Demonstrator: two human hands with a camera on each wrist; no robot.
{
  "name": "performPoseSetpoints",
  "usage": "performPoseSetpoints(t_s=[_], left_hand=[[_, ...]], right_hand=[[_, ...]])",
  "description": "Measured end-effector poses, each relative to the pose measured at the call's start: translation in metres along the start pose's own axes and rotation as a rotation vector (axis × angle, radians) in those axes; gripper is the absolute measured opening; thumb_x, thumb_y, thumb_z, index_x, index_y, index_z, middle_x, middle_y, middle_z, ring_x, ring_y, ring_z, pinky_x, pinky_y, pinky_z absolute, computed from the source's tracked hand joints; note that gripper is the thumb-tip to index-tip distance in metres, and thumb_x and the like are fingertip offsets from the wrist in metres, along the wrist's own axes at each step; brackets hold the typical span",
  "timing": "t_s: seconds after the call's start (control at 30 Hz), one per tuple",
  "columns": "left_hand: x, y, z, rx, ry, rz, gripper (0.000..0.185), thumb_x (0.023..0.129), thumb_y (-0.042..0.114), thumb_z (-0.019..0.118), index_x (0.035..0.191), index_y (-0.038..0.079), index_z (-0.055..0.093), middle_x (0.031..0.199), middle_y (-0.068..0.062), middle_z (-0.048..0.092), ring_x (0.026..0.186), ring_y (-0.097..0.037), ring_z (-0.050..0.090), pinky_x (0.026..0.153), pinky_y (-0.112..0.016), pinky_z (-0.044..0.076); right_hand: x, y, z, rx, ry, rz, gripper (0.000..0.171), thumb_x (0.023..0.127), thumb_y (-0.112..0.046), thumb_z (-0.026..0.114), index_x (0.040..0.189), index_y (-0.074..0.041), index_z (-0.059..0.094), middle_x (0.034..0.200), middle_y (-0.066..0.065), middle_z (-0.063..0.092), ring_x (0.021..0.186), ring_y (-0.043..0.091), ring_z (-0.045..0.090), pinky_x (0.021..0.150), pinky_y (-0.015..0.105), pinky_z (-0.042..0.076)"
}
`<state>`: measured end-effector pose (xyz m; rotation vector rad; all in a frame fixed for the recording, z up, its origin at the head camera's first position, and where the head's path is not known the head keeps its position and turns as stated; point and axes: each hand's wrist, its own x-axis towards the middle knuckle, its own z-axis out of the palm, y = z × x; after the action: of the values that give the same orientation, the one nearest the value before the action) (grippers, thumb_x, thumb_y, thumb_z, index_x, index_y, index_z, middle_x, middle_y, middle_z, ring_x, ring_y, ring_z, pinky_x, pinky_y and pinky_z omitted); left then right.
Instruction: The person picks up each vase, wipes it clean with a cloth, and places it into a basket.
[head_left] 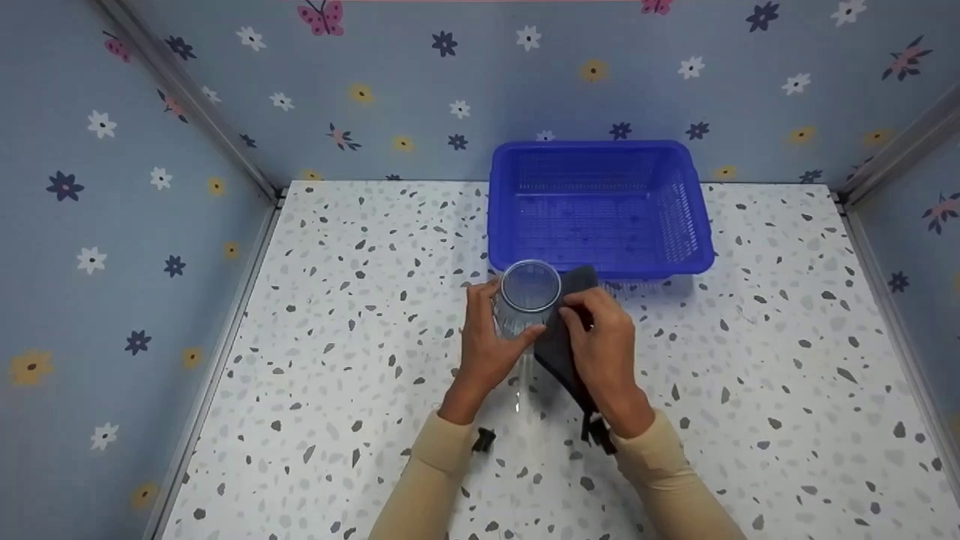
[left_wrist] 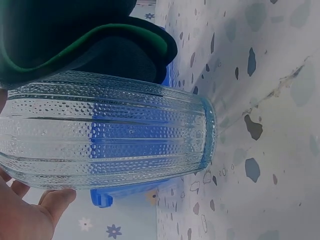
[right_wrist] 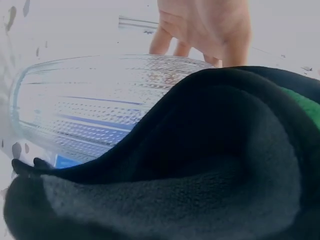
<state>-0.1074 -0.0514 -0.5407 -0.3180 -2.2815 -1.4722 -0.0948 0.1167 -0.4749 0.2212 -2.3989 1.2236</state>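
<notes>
A tall clear glass vase [head_left: 517, 322], ribbed and dotted with small bumps, stands upright with its round mouth facing up. My left hand [head_left: 486, 351] grips it near the top, thumb on the near side and fingers around the left. In the left wrist view the vase [left_wrist: 125, 132] has its base at or just above the tabletop; I cannot tell which. My right hand [head_left: 609, 349] pinches a dark grey cloth [head_left: 556, 346] beside the vase's right side. Folds of the cloth [right_wrist: 150, 210], with green edging, cover part of the vase in the right wrist view.
A blue plastic basket [head_left: 600, 274] with slotted walls sits behind the vase, close to the back wall. The speckled white tabletop [head_left: 360, 360] stretches to both sides. Flower-patterned panels [head_left: 420, 90] enclose the back, left and right.
</notes>
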Motion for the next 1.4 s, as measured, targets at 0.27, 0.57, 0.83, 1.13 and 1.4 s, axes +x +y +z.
performPoseSetpoints(t_s=[0.27, 0.57, 0.83, 1.13, 1.4], left_hand=[[0.001, 0.0, -0.001, -0.006, -0.009, -0.004, 0.082, 0.083, 0.037, 0.092, 0.143, 0.004, 0.048, 0.138, -0.015, 0.049, 0.135, -0.029, 0.054, 0.108, -0.048, 0.049], [0.001, 0.001, -0.003, -0.024, -0.03, -0.025, 0.082, 0.083, 0.038, 0.092, 0.144, 0.005, 0.047, 0.138, -0.015, 0.049, 0.134, -0.029, 0.054, 0.106, -0.049, 0.05], [0.001, 0.0, -0.004, -0.01, -0.022, 0.0, 0.082, 0.084, 0.038, 0.092, 0.143, 0.003, 0.048, 0.137, -0.016, 0.049, 0.133, -0.03, 0.055, 0.105, -0.05, 0.05], [0.002, 0.001, -0.003, 0.017, -0.031, -0.009, 0.085, 0.088, 0.061, 0.08, 0.141, 0.003, 0.047, 0.14, -0.018, 0.048, 0.138, -0.033, 0.051, 0.109, -0.051, 0.048], [0.001, 0.001, -0.005, -0.003, -0.034, -0.021, 0.086, 0.088, 0.06, 0.08, 0.143, 0.004, 0.046, 0.142, -0.019, 0.047, 0.14, -0.034, 0.05, 0.111, -0.053, 0.046]], right_hand=[[-0.006, 0.006, 0.001, -0.022, -0.005, -0.009, 0.008, 0.091, 0.008, 0.078, 0.095, 0.002, 0.074, 0.094, 0.016, 0.072, 0.087, 0.031, 0.072, 0.076, 0.046, 0.06], [-0.017, 0.022, 0.006, 0.001, -0.025, 0.031, 0.011, 0.09, 0.01, 0.078, 0.092, 0.001, 0.072, 0.091, 0.014, 0.071, 0.08, 0.026, 0.068, 0.07, 0.04, 0.056], [-0.027, 0.047, 0.02, 0.024, -0.089, 0.059, 0.013, 0.089, 0.013, 0.077, 0.091, 0.001, 0.071, 0.091, 0.016, 0.071, 0.084, 0.031, 0.07, 0.073, 0.044, 0.057], [-0.036, 0.073, 0.042, -0.031, -0.182, 0.161, 0.01, 0.09, 0.01, 0.076, 0.089, 0.001, 0.072, 0.09, 0.017, 0.073, 0.088, 0.036, 0.071, 0.079, 0.051, 0.057], [-0.034, 0.064, 0.035, -0.012, -0.158, 0.135, 0.01, 0.09, 0.01, 0.077, 0.091, 0.001, 0.073, 0.09, 0.016, 0.073, 0.084, 0.033, 0.071, 0.076, 0.048, 0.057]])
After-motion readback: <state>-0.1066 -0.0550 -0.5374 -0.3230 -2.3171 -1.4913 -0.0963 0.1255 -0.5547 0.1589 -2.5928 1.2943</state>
